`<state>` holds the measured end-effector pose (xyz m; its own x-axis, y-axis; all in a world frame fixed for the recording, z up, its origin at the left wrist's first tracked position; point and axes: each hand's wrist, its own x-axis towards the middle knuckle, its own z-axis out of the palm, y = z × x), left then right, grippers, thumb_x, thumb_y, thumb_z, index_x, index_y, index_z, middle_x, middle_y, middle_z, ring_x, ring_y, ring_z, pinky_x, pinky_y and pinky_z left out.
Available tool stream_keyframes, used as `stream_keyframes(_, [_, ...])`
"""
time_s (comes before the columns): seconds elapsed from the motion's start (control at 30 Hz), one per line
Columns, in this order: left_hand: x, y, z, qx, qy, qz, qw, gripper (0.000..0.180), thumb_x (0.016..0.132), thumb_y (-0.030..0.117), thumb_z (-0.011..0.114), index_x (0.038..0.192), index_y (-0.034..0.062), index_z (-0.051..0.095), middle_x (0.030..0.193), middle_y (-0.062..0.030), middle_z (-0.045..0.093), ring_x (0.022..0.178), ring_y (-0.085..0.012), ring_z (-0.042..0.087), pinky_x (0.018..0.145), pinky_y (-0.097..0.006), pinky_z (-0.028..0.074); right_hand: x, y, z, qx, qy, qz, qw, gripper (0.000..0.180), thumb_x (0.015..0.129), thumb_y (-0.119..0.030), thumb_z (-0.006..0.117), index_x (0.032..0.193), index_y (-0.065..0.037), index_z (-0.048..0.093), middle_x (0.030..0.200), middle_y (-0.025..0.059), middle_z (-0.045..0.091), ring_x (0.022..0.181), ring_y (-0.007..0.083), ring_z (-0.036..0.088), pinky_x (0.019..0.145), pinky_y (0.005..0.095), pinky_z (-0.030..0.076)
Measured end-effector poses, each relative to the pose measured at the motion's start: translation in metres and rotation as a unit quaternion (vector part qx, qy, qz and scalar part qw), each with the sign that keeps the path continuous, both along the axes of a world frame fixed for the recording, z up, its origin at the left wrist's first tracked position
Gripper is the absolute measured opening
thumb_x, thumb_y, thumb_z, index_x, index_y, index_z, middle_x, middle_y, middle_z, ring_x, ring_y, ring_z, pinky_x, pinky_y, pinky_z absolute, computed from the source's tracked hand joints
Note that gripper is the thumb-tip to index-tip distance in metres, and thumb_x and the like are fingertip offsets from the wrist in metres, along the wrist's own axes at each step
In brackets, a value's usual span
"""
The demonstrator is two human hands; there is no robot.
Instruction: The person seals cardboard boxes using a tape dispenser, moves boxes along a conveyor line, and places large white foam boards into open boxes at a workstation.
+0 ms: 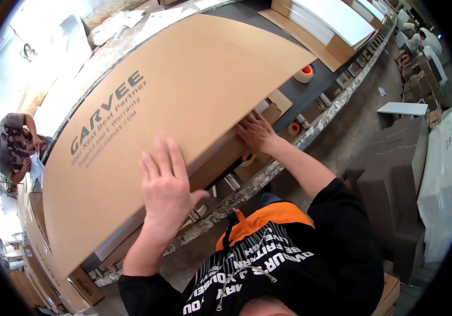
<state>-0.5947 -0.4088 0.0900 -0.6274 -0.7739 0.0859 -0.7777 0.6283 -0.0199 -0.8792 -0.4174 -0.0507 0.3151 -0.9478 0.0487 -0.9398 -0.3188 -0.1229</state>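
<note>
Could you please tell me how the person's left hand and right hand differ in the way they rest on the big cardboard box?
The left hand lies flat with fingers spread on the broad top panel of the cardboard box, nearer the person. The right hand reaches farther out and presses at the box's lower edge, fingers tucked against the side flap. The left arm is bent, while the right is stretched. Both are bare and touch the same box.

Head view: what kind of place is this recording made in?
Most likely a packing line in a factory or warehouse. Both hands, left hand and right hand, press on a large flat cardboard carton lying on a long roller conveyor; tape rolls sit on it, and stacked cardboard stands beside.
</note>
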Motion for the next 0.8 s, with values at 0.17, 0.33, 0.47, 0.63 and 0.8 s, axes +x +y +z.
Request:
stream_keyframes(0.17, [0.024, 0.025, -0.122, -0.117, -0.172, 0.011, 0.978, 0.1, 0.07, 0.042, 0.08, 0.143, -0.0084, 0.034, 0.144, -0.0349, 0.037, 0.117, -0.063, 0.046, 0.098, -0.062, 0.044, 0.024, 0.028, -0.028, -0.114, -0.063, -0.08, 0.988, 0.067, 0.062, -0.033, 0.083, 0.118, -0.003, 0.061, 0.129, 0.0172, 0.056, 0.126, 0.0387, 0.049, 0.108, 0.0505, 0.037])
stream_keyframes(0.33, [0.019, 0.023, -0.115, 0.004, -0.17, 0.016, 0.985, 0.092, 0.073, 0.032, 0.078, 0.141, -0.0121, 0.036, 0.142, -0.0397, 0.035, 0.115, -0.065, 0.047, 0.095, -0.064, 0.044, 0.044, 0.112, -0.071, -0.329, -0.211, -0.006, 0.92, 0.017, 0.08, -0.01, 0.068, 0.097, -0.008, 0.068, 0.133, 0.0214, 0.055, 0.131, 0.0482, 0.043, 0.111, 0.0575, 0.03])
stream_keyframes(0.47, [0.018, 0.02, -0.12, -0.021, -0.201, 0.002, 0.979, 0.091, 0.072, 0.031, 0.077, 0.139, -0.015, 0.036, 0.141, -0.0417, 0.035, 0.113, -0.0664, 0.046, 0.094, -0.064, 0.045, 0.009, 0.007, -0.017, -0.402, -0.301, 0.014, 0.865, 0.018, 0.082, -0.021, 0.062, 0.087, -0.005, 0.067, 0.104, 0.0156, 0.066, 0.106, 0.0365, 0.063, 0.092, 0.049, 0.048])
stream_keyframes(0.63, [0.006, 0.009, -0.107, -0.009, -0.219, -0.017, 0.976, 0.07, 0.076, 0.021, 0.069, 0.127, -0.0204, 0.047, 0.126, -0.0451, 0.047, 0.1, -0.0628, 0.057, 0.084, -0.062, 0.051, 0.013, -0.037, -0.036, -0.447, -0.325, -0.023, 0.833, 0.015, 0.077, -0.015, 0.061, 0.07, -0.002, 0.064, 0.077, 0.0096, 0.065, 0.083, 0.0291, 0.069, 0.075, 0.0395, 0.051])
stream_keyframes(0.8, [-0.09, -0.062, -0.055, 0.134, -0.15, -0.152, 0.968, 0.104, 0.064, 0.046, 0.079, 0.138, -0.0139, 0.037, 0.145, -0.0364, 0.033, 0.134, -0.0549, 0.033, 0.111, -0.062, 0.027, 0.011, -0.031, -0.035, -0.438, -0.34, -0.031, 0.832, 0.012, 0.076, -0.013, 0.062, 0.068, -0.003, 0.063, 0.075, 0.0094, 0.064, 0.08, 0.028, 0.068, 0.075, 0.0387, 0.052])
